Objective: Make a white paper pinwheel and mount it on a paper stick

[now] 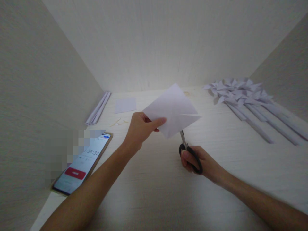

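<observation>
My left hand point(141, 128) pinches the left corner of a white square sheet of paper point(173, 109), held up above the desk like a diamond. My right hand point(196, 162) grips black-handled scissors point(190, 153) just below the sheet. The blades point up and run behind the paper's lower right edge, where a slit shows in the sheet. The blade tips are hidden by the paper.
A phone point(83, 163) with a running timer lies at the left, against the wall. Rolled paper sticks point(98, 108) and a small flat sheet point(125, 105) lie at the back left. Several finished paper pinwheels point(243, 96) on paper sticks lie at the right. Walls enclose the desk on three sides.
</observation>
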`<state>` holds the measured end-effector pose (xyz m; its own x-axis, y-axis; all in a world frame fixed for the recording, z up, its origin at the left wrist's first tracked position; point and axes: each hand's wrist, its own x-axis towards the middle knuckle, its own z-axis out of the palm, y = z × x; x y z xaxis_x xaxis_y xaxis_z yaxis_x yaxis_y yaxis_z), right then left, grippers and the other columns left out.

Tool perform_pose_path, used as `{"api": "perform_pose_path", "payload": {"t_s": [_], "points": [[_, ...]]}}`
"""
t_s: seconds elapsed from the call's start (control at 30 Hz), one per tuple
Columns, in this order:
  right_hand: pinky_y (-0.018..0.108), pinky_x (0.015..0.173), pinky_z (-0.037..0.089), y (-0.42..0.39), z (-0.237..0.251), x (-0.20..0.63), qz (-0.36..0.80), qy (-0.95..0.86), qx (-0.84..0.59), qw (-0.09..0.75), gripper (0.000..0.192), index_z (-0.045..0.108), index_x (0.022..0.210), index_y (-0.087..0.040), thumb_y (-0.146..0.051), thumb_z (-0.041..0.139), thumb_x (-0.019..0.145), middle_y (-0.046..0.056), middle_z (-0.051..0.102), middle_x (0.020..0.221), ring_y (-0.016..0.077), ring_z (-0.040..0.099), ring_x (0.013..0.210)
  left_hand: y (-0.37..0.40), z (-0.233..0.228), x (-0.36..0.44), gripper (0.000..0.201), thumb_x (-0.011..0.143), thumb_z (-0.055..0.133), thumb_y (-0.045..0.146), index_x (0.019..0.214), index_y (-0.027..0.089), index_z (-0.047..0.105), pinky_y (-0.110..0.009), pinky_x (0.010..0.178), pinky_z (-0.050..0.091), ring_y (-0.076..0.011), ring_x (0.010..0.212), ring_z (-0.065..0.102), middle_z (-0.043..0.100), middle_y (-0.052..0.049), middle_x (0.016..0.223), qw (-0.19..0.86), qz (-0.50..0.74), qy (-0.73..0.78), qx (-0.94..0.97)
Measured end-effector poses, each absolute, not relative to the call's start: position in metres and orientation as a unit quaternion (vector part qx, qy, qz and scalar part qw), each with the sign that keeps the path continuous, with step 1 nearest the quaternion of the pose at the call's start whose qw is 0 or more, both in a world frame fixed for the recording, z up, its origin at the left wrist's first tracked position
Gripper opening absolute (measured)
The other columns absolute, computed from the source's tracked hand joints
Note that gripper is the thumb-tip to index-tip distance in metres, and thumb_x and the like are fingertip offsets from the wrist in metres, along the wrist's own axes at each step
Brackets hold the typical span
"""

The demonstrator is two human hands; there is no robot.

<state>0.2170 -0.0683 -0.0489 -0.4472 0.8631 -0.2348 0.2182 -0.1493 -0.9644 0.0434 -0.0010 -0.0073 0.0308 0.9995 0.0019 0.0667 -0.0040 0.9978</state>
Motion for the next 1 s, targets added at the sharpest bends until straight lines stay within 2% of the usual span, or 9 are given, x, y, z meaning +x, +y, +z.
{"api": "perform_pose_path", "payload": {"t_s": [0.17, 0.37, 0.6, 1.0], "points": [[0.02, 0.036, 0.021, -0.068, -0.049, 0.219, 0.619, -0.586, -0.461, 0.247, 0.049, 0.042, 0.053, -0.015, -0.059, 0.036, 0.075, -0.003, 0.04, 0.046, 0.0048, 0.032, 0.039, 0.001, -0.007, 0.043, 0.03, 0.05, 0.068, 0.03, 0.072, 0.009, 0.065, -0.027, 0.05, 0.051, -0.0165, 0.059, 0.059, 0.066, -0.007, 0.069, 0.449, 0.558, 0.507, 0.479], [0.021, 0.044, 0.027, -0.072, -0.042, 0.215, 0.569, -0.645, -0.454, 0.231, 0.048, 0.039, 0.053, -0.016, -0.058, 0.034, 0.076, -0.003, 0.037, 0.05, 0.008, 0.035, 0.048, 0.0, -0.005, 0.046, 0.03, 0.051, 0.066, 0.029, 0.073, 0.009, 0.063, -0.029, 0.056, 0.053, -0.0171, 0.065, 0.06, 0.065, -0.007, 0.075, 0.406, 0.618, 0.515, 0.433], [0.022, 0.045, 0.025, -0.077, -0.041, 0.212, 0.56, -0.657, -0.461, 0.205, 0.044, 0.036, 0.056, -0.017, -0.056, 0.036, 0.076, -0.003, 0.033, 0.054, 0.0086, 0.032, 0.051, -0.006, -0.003, 0.051, 0.027, 0.054, 0.062, 0.027, 0.075, 0.011, 0.061, -0.027, 0.055, 0.052, -0.0169, 0.068, 0.061, 0.065, -0.006, 0.078, 0.399, 0.629, 0.52, 0.418], [0.021, 0.044, 0.025, -0.078, -0.039, 0.209, 0.589, -0.633, -0.445, 0.234, 0.041, 0.038, 0.055, -0.017, -0.052, 0.044, 0.074, -0.003, 0.034, 0.053, 0.008, 0.031, 0.05, -0.016, 0.0, 0.06, 0.027, 0.054, 0.063, 0.03, 0.073, 0.011, 0.062, -0.024, 0.054, 0.052, -0.0145, 0.064, 0.059, 0.065, -0.006, 0.075, 0.422, 0.607, 0.528, 0.417]]}}
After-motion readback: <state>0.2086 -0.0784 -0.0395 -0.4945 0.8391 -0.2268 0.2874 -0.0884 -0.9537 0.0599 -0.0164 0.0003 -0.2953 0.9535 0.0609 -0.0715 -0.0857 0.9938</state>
